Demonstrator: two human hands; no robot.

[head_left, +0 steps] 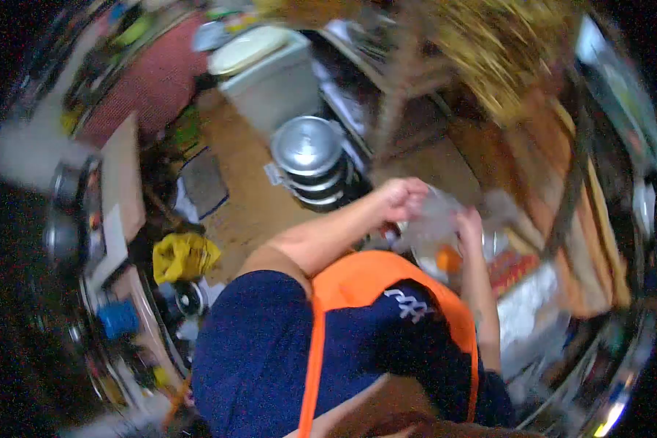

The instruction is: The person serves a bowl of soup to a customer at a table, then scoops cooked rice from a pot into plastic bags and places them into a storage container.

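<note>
Both of my hands are raised in front of my orange apron, holding a thin clear plastic bag (pixel 436 210) between them. My left hand (pixel 401 199) is closed on the bag's left side, the fingers bunched together. On its other side, my right hand (pixel 470 225) pinches the plastic with the fingers mostly hidden and blurred. Just below the bag, a round orange thing (pixel 447 259) shows, too smeared to name. Beside my right forearm lie a red packet (pixel 512 271) and a white plastic bag (pixel 531 308).
A lidded metal pot (pixel 306 146) stands ahead on the brown floor (pixel 248 175). Behind it is a pale bin (pixel 270 87). A yellow bag (pixel 185 257) lies to the left. Straw-like bundles (pixel 496 51) hang at upper right, near wooden boards (pixel 584 255).
</note>
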